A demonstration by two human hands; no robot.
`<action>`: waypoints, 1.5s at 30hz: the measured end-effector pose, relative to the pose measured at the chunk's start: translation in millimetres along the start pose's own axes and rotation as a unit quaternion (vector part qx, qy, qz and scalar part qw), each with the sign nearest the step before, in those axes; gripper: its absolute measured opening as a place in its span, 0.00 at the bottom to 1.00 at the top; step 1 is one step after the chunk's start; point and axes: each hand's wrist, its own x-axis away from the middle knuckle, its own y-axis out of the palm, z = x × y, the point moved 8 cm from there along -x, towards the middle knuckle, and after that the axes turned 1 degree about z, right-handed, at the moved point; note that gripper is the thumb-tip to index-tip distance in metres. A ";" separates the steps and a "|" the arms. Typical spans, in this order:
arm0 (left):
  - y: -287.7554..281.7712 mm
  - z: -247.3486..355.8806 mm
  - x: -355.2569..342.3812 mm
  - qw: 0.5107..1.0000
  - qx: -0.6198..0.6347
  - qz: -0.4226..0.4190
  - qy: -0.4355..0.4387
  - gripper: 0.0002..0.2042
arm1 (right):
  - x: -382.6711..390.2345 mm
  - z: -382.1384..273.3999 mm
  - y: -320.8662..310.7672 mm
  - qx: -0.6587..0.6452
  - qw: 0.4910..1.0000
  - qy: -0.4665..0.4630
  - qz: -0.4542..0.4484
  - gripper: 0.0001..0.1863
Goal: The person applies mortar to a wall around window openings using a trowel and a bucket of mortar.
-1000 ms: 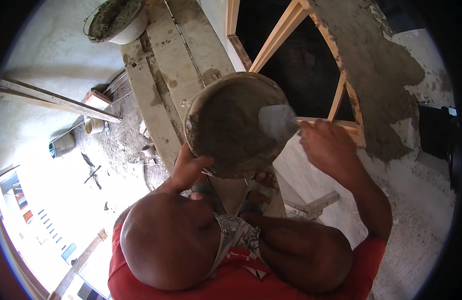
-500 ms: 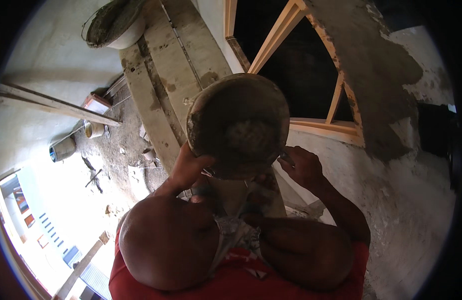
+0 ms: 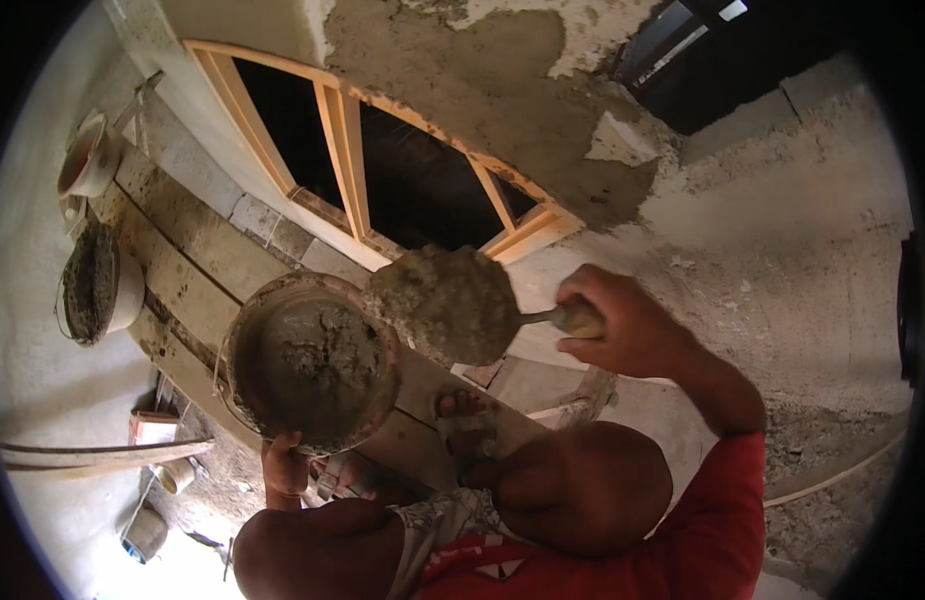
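One heap of wet grey mortar (image 3: 448,305) loads the metal trowel (image 3: 580,319) clenched in the right hand (image 3: 623,322), near the round grey-brown bucket (image 3: 234,365); the partly hidden left hand (image 3: 284,470) seems to grip its rim.

Pale wooden window frame (image 3: 346,150); lower left, timber boards (image 3: 103,458), yellowish bucket (image 3: 177,477)

Rough mortar (image 3: 448,305), perhaps wooden handle (image 3: 583,319)
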 end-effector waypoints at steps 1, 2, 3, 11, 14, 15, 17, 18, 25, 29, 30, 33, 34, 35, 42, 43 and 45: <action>5.8 1.2 1.8 1.000 -0.006 -0.004 -0.009 0.28 | 5.2 -5.7 -18.5 0.016 1.000 0.002 -0.001 0.22; 9.0 1.8 4.1 1.000 -0.012 -0.006 -0.019 0.29 | 9.6 -11.4 -35.0 0.014 1.000 0.002 0.004 0.22; 2.4 4.0 6.1 1.000 -0.006 0.023 0.009 0.28 | 12.8 -19.1 -48.8 0.003 1.000 -0.013 -0.002 0.23; -6.5 6.6 3.3 1.000 -0.005 0.031 0.005 0.25 | 30.0 53.6 -84.4 -0.136 0.985 0.104 0.032 0.22; 5.9 0.9 3.0 0.999 0.007 -0.006 -0.045 0.25 | 75.3 132.9 -123.8 -0.074 0.939 0.270 0.200 0.20; 1.2 3.6 3.9 1.000 0.014 0.017 -0.004 0.25 | 101.4 147.4 -145.8 -0.039 0.916 0.285 0.278 0.20; -8.2 1.5 8.2 0.999 0.003 0.023 -0.030 0.25 | 143.2 116.8 -174.2 -0.048 0.893 0.291 0.339 0.19; -9.5 -0.1 5.9 0.998 -0.008 0.010 -0.054 0.26 | 151.2 95.8 -180.2 -0.049 0.901 0.265 0.340 0.18; -6.2 1.3 3.4 0.998 0.005 0.062 0.012 0.24 | 109.9 89.1 -63.0 -0.014 0.968 0.201 0.152 0.20; 4.2 4.0 6.3 0.998 -0.007 0.052 0.022 0.23 | 45.4 119.5 14.4 -0.049 0.971 0.155 0.172 0.19; 6.5 7.0 8.0 0.997 -0.006 0.070 0.025 0.23 | 28.9 132.9 28.1 -0.055 0.969 0.123 0.207 0.19; 2.7 6.3 5.6 0.999 -0.010 0.044 0.014 0.23 | -8.2 166.8 41.2 -0.070 0.958 0.110 0.256 0.19; 4.7 13.3 8.9 0.999 -0.015 0.048 0.019 0.23 | -17.9 178.2 45.3 -0.088 0.951 0.129 0.267 0.19; 10.2 12.3 9.8 0.999 -0.019 0.028 0.008 0.24 | -20.3 188.4 47.9 -0.089 0.951 0.129 0.267 0.19; -3.6 7.7 6.5 1.000 -0.014 0.026 0.009 0.28 | 52.4 211.4 9.3 -0.031 0.922 0.133 0.363 0.20; -0.4 5.4 5.1 1.000 -0.013 0.023 0.006 0.28 | 69.4 212.0 0.7 -0.014 0.916 0.149 0.373 0.20; 1.7 7.8 5.8 0.999 0.005 0.033 0.020 0.28 | 92.7 209.4 -11.1 -0.001 0.915 0.167 0.368 0.20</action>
